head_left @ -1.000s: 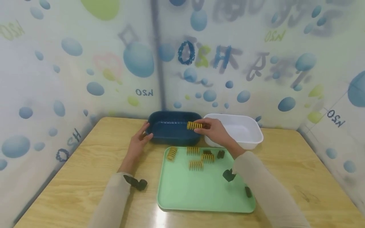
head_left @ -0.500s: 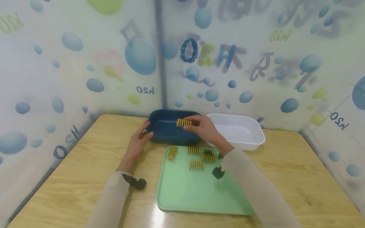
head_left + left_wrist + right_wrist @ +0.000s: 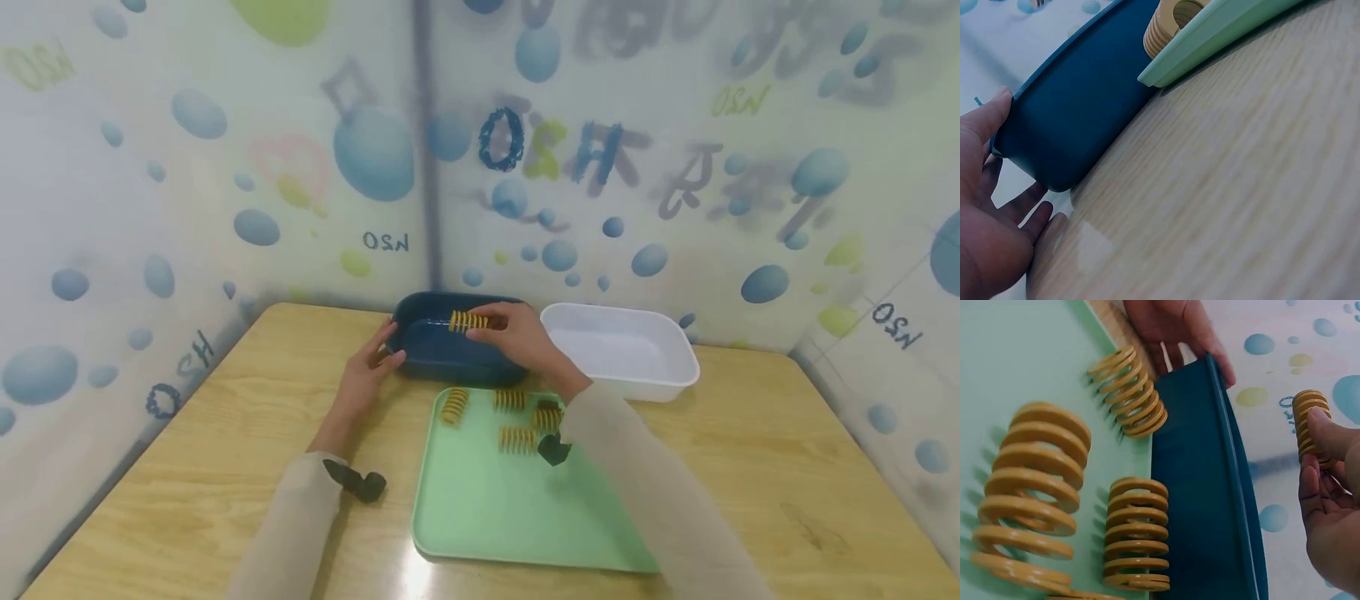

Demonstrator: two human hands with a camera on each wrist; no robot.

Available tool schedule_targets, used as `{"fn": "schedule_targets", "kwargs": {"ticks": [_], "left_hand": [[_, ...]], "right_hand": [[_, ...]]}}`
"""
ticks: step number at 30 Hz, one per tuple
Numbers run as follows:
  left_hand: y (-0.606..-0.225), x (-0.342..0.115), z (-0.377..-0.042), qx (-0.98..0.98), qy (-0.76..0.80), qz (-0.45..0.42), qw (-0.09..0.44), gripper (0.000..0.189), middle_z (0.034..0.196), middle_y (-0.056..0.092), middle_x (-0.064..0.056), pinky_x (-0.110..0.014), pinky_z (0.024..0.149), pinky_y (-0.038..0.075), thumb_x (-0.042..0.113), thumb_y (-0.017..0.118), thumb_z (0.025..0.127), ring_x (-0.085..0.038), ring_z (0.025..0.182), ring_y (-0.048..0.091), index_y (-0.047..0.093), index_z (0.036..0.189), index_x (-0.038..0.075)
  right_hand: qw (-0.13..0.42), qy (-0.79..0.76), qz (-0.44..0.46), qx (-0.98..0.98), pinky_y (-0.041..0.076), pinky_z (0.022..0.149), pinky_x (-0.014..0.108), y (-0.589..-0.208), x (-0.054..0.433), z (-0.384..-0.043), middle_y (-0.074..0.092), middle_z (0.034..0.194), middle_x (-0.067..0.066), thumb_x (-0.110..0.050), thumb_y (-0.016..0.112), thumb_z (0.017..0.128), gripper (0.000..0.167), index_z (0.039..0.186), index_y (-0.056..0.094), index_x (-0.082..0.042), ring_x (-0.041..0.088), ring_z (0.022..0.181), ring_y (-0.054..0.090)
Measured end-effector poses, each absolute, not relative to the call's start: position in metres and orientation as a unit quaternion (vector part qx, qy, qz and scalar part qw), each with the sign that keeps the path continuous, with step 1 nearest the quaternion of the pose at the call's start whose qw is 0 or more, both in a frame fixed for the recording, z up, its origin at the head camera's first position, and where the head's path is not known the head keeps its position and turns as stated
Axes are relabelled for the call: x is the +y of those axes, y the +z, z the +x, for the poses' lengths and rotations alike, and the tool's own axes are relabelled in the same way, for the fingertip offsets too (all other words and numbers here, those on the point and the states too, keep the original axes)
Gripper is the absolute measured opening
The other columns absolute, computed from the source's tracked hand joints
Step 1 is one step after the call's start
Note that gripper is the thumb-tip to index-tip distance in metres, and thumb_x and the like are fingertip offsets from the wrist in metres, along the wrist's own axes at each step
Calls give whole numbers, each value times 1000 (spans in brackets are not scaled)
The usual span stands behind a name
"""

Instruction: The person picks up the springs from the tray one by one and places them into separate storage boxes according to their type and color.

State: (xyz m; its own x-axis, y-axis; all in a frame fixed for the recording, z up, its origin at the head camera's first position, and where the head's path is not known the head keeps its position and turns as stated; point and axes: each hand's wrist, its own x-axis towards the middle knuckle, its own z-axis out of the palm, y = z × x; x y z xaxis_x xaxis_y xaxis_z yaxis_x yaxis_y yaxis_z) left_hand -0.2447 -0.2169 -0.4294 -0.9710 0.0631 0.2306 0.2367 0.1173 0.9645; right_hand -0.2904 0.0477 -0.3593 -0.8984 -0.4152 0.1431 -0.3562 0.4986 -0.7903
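our right hand (image 3: 522, 337) pinches a yellow-orange, flat-coiled cylindrical spring (image 3: 1305, 428) between its fingers, over the far dark-blue rectangular bin (image 3: 457, 367); our left hand (image 3: 363, 375), fingers spread, touches the bin's left end.

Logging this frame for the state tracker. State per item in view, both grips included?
Dark-blue dish: upright, open-topped, interior partly hidden
White dish: upright, open-topped, nothing seen inside
Held coil spring: pinched, above the dark-blue dish
Green tray: flat, partly hidden
Four tray springs: lying on their sides
Dark piece: mostly hidden, can't tell
Left grip: against the dark-blue dish's left end
Right grip: pinching the held coil spring
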Motion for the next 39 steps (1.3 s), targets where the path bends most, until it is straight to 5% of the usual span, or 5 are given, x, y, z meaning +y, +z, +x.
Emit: {"fn": "schedule_targets", "kwargs": {"ticks": [11,21,39], "left_hand": [[-453,-221,-260,-738,-662,-105,83,55,157,21,-3,-23,100,39,12,60,95,-27,137,30,40,146,10],[-434,-214,-246,-737,-665,-105,68,56,157,18,-9,-21,98,40,5,58,95,-33,138,28,36,145,0],[-429,-213,-242,-738,-666,-85,65,56,157,20,-3,-26,102,38,7,59,95,-34,137,30,36,146,2]], "right_hand": [[40,-447,-200,871,52,78,34,-366,37,-305,65,107,-4,-34,72,86,42,125,65,-19,14,94,60],[56,-448,-180,874,52,74,33,-381,31,-314,64,104,-5,-37,71,86,42,124,64,-21,13,91,59],[66,-437,-167,882,51,82,34,-395,32,-331,62,123,0,-34,73,85,41,123,66,-20,16,104,59]]}}
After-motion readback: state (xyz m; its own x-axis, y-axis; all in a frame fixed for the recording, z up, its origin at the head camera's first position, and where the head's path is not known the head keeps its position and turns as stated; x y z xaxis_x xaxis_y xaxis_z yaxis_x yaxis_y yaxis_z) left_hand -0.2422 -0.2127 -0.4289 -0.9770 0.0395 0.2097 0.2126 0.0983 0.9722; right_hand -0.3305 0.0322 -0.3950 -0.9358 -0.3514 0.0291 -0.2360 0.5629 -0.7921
